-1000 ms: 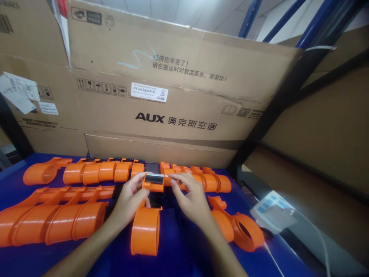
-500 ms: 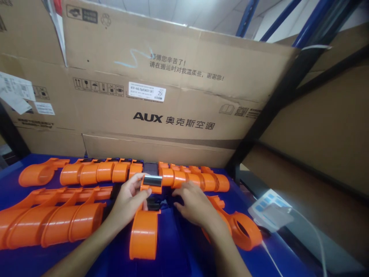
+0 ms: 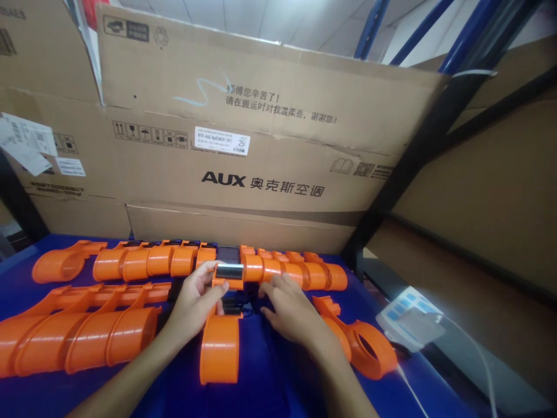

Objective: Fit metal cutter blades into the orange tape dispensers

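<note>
My left hand [image 3: 201, 295] is closed around an orange tape dispenser [image 3: 220, 351]. Its head, with a black strip and a pale toothed blade, points away from me, and its round orange hub hangs nearer my body. The thumb presses on the head's near edge. Just right of the dispenser, my right hand [image 3: 289, 305] hovers with bent fingers, thumb and index apart, and nothing visible between them. Dark parts [image 3: 232, 306] lie beneath the dispenser head, between the hands; their kind is hard to make out.
Orange dispensers [image 3: 87, 342] stand in rows left and along the back; two more [image 3: 372, 348] lie right. A dark rectangular device [image 3: 228, 254] sits behind my left hand. Rightward is a white-blue panel [image 3: 409, 316] with a cable. Cardboard [image 3: 261, 157] walls off the blue table's rear.
The view has shifted slightly. The dispenser's hub has swung a little up and to the right in my left hand. My right hand stays in nearly the same spot.
</note>
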A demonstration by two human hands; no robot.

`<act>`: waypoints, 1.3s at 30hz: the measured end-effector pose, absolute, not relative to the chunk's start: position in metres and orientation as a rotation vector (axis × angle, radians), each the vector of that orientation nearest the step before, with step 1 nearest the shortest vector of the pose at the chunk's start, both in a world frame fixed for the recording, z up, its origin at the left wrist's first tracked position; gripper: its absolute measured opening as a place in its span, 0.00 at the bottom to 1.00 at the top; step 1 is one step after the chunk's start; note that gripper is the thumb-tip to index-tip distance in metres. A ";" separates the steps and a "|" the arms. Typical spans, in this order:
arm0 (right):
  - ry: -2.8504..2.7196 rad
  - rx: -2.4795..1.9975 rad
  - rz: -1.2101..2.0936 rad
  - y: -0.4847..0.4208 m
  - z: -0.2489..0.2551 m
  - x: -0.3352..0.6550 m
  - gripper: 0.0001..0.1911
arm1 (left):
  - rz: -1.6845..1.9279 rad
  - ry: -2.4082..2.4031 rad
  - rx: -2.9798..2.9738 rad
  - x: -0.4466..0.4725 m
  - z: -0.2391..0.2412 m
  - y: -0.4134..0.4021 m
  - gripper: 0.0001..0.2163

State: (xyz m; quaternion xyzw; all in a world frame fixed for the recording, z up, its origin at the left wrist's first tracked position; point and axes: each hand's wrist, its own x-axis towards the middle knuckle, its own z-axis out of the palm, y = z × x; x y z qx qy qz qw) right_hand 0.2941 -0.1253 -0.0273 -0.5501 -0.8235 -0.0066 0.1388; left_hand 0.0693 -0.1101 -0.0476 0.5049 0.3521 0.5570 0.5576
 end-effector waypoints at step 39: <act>-1.473 -0.938 0.635 -0.120 -0.040 0.247 0.10 | 1.338 0.837 1.235 0.073 -0.055 -0.110 0.22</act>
